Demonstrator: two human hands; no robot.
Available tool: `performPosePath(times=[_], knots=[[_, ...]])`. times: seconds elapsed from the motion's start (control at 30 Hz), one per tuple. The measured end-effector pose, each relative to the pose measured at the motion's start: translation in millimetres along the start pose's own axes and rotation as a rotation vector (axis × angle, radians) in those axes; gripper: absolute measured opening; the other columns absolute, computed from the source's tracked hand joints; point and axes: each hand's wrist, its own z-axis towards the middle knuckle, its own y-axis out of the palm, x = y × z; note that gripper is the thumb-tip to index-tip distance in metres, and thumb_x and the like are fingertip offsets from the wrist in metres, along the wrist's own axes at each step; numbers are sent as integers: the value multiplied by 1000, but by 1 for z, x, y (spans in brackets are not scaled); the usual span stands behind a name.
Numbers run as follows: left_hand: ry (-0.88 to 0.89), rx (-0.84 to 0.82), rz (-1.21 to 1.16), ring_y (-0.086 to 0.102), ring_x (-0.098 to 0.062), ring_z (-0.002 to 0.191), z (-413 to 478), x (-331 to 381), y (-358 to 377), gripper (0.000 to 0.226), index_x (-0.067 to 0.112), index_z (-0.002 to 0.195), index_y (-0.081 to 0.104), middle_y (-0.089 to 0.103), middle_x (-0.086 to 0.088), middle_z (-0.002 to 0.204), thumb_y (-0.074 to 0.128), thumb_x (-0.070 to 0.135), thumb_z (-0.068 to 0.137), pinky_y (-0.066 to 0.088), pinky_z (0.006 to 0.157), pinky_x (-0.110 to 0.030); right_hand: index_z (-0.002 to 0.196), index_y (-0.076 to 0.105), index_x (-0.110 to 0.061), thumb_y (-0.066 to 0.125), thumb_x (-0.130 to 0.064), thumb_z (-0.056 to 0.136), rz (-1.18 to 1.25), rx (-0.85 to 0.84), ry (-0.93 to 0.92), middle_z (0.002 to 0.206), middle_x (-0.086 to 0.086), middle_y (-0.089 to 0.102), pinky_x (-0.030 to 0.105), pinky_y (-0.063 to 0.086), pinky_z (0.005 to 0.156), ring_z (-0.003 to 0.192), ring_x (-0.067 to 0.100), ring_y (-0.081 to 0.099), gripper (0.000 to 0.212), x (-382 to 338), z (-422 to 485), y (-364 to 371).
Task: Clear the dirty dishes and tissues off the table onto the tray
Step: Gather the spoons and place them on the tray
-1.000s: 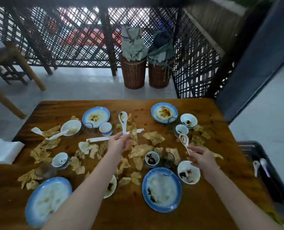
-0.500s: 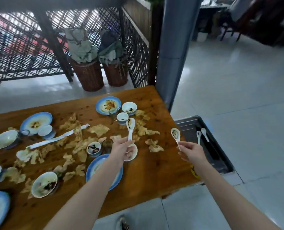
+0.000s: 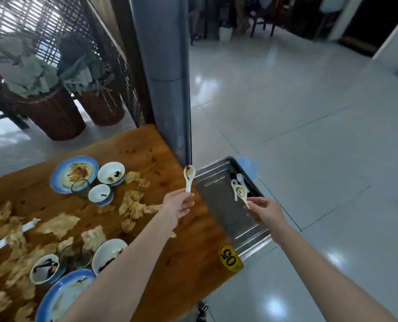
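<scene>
Your right hand [image 3: 264, 211] pinches the handle of a white ceramic soup spoon with a dark sauce smear [image 3: 240, 193], bowl up, held over the far half of the rectangular stainless-steel tray [image 3: 226, 210]. The tray sits low, just off the table's right edge, above the tiled floor. Two more white spoons [image 3: 238, 180] lie in the tray's far corner, just behind the one you hold.

Your left hand [image 3: 178, 204] grips a second white ceramic spoon with brown residue in its bowl [image 3: 189, 176] by the handle, upright, over the right edge of the brown wooden table [image 3: 188, 259], not over the tray.

On the table:
- Blue-rimmed plate with yellowish food residue [image 3: 74, 173] at the far side, touching a small clear glass [image 3: 79, 185].
- White bowl with dark scraps [image 3: 111, 173] just right of the plate; a smaller white bowl on a blue base [image 3: 100, 194] in front of it.
- Crumpled brownish tissues [image 3: 133, 203] scattered across the middle and left.
- Near your left forearm: white bowl with a dark smear [image 3: 106, 254], small dark-stained bowl [image 3: 45, 269], large blue-rimmed plate [image 3: 61, 296] partly under the arm.
- Yellow round "05" sticker [image 3: 229, 258] on the near right corner.

Beyond the table: grey pillar [image 3: 165, 73] and two wicker baskets holding cloth [image 3: 54, 112].
</scene>
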Motion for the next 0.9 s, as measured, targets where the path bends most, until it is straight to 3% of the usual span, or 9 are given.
performPosePath(times=[0.17,0.27,0.4,0.53,0.7,0.9], knots=[[-43,-37,60,65,-18,78,37,11,51,28,10,120,60,70,-4,90,61,9,92,49,68,-29,102,66,-9,60,-10,91,-11,54,56,90,11,70,21,49,55,62,15,60,12,-1,49,-35],[-97,-43,98,64,-18,73,52,7,75,28,9,121,60,69,-3,87,59,9,93,47,68,-28,102,66,-6,60,-9,91,-24,67,87,86,12,68,18,44,46,58,15,58,13,7,71,-53],[-156,-56,103,62,-18,70,72,-1,100,25,9,119,59,67,-3,85,56,6,94,46,67,-28,103,64,-3,58,-7,91,-9,64,144,86,16,67,21,47,52,53,13,57,14,17,108,-72],[-187,-22,112,60,-16,67,96,-11,126,20,11,115,59,65,-1,83,52,8,97,42,62,-26,103,63,1,58,-5,92,-13,18,207,86,19,65,17,39,44,49,12,52,14,28,155,-83],[-258,71,107,59,-16,67,131,-31,166,21,12,115,60,65,-1,83,49,8,98,41,60,-26,97,65,-5,60,-7,90,-79,-52,262,77,9,66,18,37,45,49,10,54,9,42,221,-94],[-340,130,99,61,-16,68,177,-60,222,21,14,112,62,65,-2,87,47,7,99,43,59,-25,99,66,-3,62,-3,87,-201,-114,336,87,12,67,11,40,41,64,16,60,12,87,288,-102]])
